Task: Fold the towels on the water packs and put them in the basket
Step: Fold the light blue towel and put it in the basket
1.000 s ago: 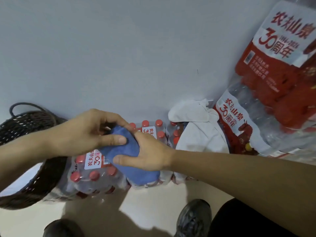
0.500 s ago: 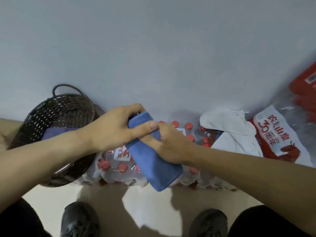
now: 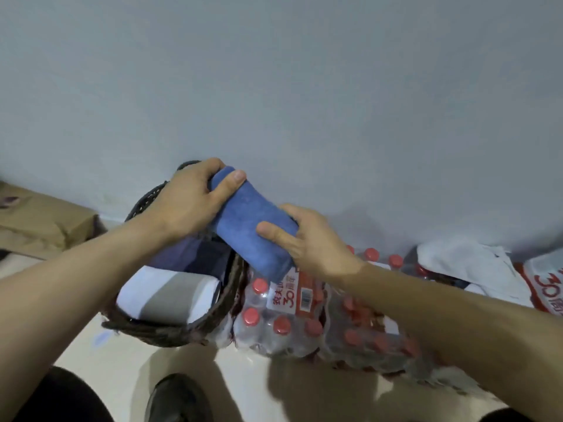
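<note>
Hands, left (image 3: pixel 185 205) and right (image 3: pixel 307 239), clamp blue towel (image 3: pixel 253 226) ends so fold survives above basket (image 3: pixel 170 327) rim.

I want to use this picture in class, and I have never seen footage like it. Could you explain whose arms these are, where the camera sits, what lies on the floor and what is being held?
There is no machine here. The camera is worn on a person's head and looks forward and down, so the two bare arms coming in from the bottom are that person's own. The left hand and the right hand both grip a folded blue towel, one at each end, over the edge of a dark woven basket. The basket already holds folded towels: a grey and white one and darker ones behind it. Beside the basket, wrapped packs of red-capped water bottles stand on the floor against the wall. A crumpled white towel lies on them to the right, not yet folded.
</note>
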Action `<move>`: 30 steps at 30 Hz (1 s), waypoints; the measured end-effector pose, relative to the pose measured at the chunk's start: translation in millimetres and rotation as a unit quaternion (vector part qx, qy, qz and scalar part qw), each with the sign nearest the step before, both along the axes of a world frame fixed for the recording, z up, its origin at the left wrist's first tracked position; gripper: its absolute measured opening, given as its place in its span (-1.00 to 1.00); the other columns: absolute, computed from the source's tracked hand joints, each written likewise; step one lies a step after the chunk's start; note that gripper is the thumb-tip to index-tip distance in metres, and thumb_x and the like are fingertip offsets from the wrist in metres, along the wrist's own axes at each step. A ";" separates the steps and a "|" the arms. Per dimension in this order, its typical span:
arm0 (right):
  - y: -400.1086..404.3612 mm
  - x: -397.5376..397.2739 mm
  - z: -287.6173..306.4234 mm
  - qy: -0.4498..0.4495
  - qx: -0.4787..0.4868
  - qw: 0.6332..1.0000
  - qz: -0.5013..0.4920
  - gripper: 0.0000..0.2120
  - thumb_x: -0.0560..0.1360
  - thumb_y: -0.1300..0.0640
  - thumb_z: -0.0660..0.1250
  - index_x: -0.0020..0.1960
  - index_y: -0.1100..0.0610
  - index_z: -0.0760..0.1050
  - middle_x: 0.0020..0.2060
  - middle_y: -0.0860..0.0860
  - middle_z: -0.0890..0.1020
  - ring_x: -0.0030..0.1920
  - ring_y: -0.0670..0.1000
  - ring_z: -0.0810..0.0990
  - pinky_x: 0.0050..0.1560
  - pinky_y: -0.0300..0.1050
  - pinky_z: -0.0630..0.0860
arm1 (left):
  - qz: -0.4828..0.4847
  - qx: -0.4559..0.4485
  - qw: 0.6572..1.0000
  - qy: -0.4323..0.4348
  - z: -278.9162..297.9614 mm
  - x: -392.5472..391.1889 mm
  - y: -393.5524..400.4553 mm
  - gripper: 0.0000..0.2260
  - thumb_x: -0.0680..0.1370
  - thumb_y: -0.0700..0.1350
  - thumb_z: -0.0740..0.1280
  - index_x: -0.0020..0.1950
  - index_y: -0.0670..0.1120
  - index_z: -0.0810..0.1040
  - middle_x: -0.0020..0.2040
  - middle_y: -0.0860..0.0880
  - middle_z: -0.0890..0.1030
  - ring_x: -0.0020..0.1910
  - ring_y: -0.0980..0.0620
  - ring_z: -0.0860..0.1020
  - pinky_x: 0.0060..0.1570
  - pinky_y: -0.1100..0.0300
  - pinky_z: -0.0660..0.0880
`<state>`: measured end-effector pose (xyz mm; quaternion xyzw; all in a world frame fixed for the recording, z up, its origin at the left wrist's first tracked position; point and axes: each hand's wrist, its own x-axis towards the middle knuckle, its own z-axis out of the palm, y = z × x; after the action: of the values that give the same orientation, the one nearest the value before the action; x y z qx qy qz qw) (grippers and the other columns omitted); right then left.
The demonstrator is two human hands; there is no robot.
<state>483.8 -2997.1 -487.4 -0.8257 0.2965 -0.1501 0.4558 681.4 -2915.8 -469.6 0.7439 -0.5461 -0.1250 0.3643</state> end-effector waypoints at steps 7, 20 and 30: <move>-34.9 132.2 -1.1 0.173 -0.089 0.971 0.141 -0.79 0.54 -0.01 0.39 0.05 0.12 0.54 -0.09 0.02 0.61 -0.08 0.05 0.55 -0.08 -0.10 0.45 | 0.140 0.043 0.983 0.109 -33.8 85.6 16.6 -0.67 0.61 0.09 0.26 0.09 -0.17 0.58 -0.03 -0.14 0.64 -0.03 -0.13 0.57 -0.09 0.11 0.45; -52.1 201.3 -59.0 0.370 0.042 0.915 0.156 -0.67 0.53 0.01 0.41 0.21 0.15 0.51 0.18 0.14 0.60 0.19 0.17 0.57 0.26 0.15 0.51 | 0.043 0.188 0.980 -0.041 -69.9 111.5 48.3 -0.69 0.50 -0.21 0.35 0.25 -0.09 0.55 0.17 -0.13 0.56 0.13 -0.12 0.54 0.10 0.17 0.42; -37.6 201.0 -51.9 0.324 -0.361 0.847 0.216 -0.50 0.40 -0.04 0.51 0.21 0.16 0.44 0.18 0.14 0.51 0.17 0.18 0.49 0.06 -0.02 0.46 | -0.046 0.285 0.956 -0.049 -104.9 97.8 32.9 -0.42 0.56 -0.04 0.33 0.55 -0.03 0.22 0.42 -0.13 0.29 0.38 -0.17 0.32 0.40 -0.05 0.26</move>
<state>684.8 -3034.7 -539.3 -0.9770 0.1662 0.1316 0.0242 779.2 -2882.9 -574.5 0.7958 -0.5389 -0.2558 0.1041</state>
